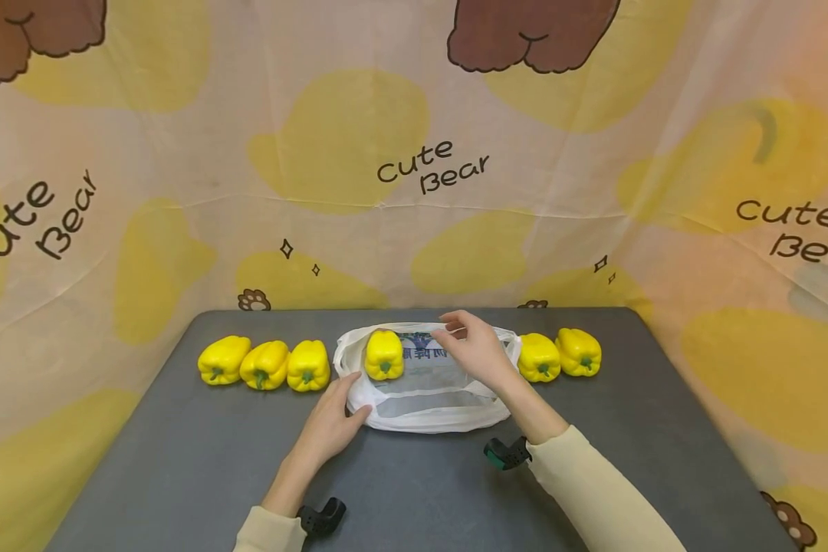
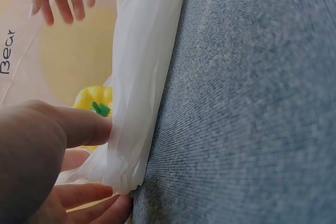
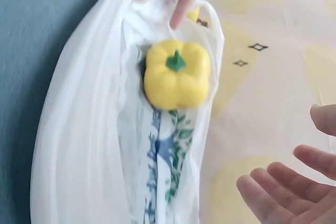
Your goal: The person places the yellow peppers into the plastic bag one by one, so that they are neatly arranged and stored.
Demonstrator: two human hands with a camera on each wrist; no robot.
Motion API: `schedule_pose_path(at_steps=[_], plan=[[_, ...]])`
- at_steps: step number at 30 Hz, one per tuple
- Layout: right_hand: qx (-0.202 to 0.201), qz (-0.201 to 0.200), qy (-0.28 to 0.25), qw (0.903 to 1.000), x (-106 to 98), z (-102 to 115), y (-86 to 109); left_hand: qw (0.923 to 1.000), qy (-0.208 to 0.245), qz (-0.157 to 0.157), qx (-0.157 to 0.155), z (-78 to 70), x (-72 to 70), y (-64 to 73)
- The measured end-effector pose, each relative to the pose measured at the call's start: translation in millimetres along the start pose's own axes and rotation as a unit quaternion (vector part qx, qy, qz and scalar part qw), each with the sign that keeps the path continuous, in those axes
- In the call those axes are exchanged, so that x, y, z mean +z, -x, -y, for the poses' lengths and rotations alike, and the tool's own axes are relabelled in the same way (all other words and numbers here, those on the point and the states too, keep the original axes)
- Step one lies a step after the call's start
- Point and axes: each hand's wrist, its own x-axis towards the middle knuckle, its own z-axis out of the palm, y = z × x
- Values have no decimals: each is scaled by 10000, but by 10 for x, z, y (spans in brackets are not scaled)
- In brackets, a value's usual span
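Observation:
A white plastic bag with blue and green print lies on the table, its mouth spread wide. One yellow bell pepper with a green stem sits inside at the bag's left end. My left hand holds that end, thumb on the near side and fingers around the corner; the left wrist view shows the thumb against the white plastic. Over the right part of the bag hovers my right hand, fingers loosely bent and nothing in them. In the right wrist view its fingers are spread beside the bag.
Three yellow bell peppers stand in a row left of the bag. Two more peppers are at its right end. The grey table ends at a printed cloth backdrop. Dark bands circle both wrists.

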Motion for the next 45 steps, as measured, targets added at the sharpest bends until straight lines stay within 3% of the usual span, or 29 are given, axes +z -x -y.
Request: schedule_pose_path(at_steps=[19, 45], plan=[[-90, -328, 496, 9982, -556, -326, 114, 10000, 16, 60, -2, 7, -12, -5], [33, -1035, 1277, 9864, -1267, -828, 358, 9999, 2, 120, -54, 36, -19, -14]])
